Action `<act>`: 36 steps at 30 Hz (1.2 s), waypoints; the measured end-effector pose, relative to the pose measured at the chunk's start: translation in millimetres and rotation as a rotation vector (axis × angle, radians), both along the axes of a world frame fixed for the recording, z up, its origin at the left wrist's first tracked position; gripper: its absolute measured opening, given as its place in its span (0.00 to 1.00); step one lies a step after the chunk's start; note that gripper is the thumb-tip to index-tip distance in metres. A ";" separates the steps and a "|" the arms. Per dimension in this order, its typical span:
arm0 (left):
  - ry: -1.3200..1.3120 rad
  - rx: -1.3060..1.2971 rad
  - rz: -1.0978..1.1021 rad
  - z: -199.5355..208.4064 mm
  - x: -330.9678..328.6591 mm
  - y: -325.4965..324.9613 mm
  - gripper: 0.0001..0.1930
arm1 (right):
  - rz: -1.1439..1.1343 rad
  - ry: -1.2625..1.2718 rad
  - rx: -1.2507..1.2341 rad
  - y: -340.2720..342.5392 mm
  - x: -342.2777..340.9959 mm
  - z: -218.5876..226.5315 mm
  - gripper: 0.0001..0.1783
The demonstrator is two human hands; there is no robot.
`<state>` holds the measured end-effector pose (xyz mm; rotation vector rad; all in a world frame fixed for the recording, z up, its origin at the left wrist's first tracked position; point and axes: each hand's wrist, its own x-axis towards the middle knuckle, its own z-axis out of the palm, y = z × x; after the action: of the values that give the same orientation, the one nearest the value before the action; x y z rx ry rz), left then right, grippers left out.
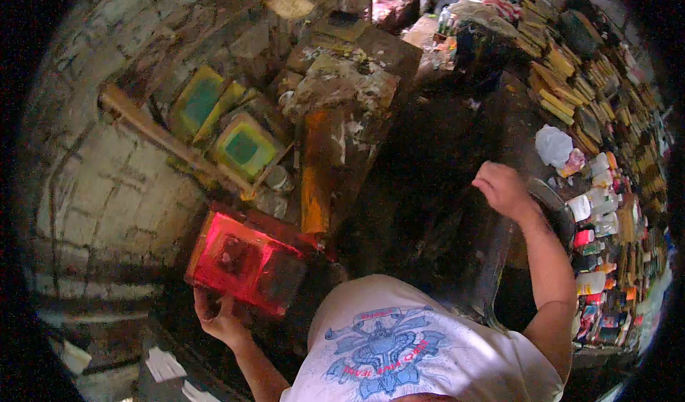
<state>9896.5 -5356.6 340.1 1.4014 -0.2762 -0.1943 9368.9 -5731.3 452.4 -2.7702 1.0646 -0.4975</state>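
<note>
My left hand [221, 321] grips the lower edge of a red-stained screen-printing frame [242, 263], with the thumb and fingers at its rim. The frame is held tilted at the left, and light shines through its pinkish-red mesh, which has a darker patch. On the right, my right hand [503, 190] is raised with its fingers curled in. Whatever it may hold is hidden. A crumpled whitish plastic bag [554, 146] lies just beyond it.
Frames with yellow-green mesh [245, 147] lean by a wooden bar [157, 132] along the block wall [107, 202]. A paint-crusted table [342, 81] stands ahead. Bottles [606, 223] and stacked wooden frames [564, 88] line the right side.
</note>
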 end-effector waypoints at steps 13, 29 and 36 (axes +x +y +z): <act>0.156 0.045 -0.033 -27.9 30.8 -173.0 0.40 | -0.252 -1.075 1.327 -133.8 18.7 -60.3 0.43; 0.112 -0.066 -0.384 -45.7 -61.4 -512.7 0.39 | -0.630 -0.605 0.580 -317.8 -139.9 -57.2 0.05; 0.011 -0.091 -0.590 -56.7 -97.2 -679.3 0.42 | -0.879 -0.534 0.471 -311.3 -204.9 -32.5 0.07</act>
<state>9799.3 -6035.9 283.3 1.1984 -0.6785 -0.6653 9164.0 -6042.6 419.9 -1.5321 1.8774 -0.8593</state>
